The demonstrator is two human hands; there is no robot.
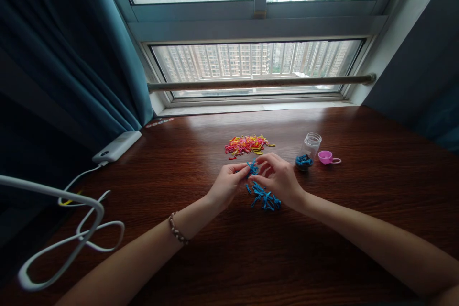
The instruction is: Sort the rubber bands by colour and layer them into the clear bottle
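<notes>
A small bunch of blue rubber bands is pinched between the thumb and fingers of my left hand. Close by on the right, my right hand has its fingers bent and its thumb apart from the index finger. Its fingertips are at the edge of the bunch; whether they touch a single band is too small to tell. Just below both hands, a loose pile of blue rubber bands lies on the dark wooden table. Beyond them is a heap of pink, red and yellow rubber bands.
A clear jar with blue and dark bands at its bottom stands right of my hands. Beside it lies a pink lid with a loop. At left are a white device and a coiled white cable. A window rail runs behind.
</notes>
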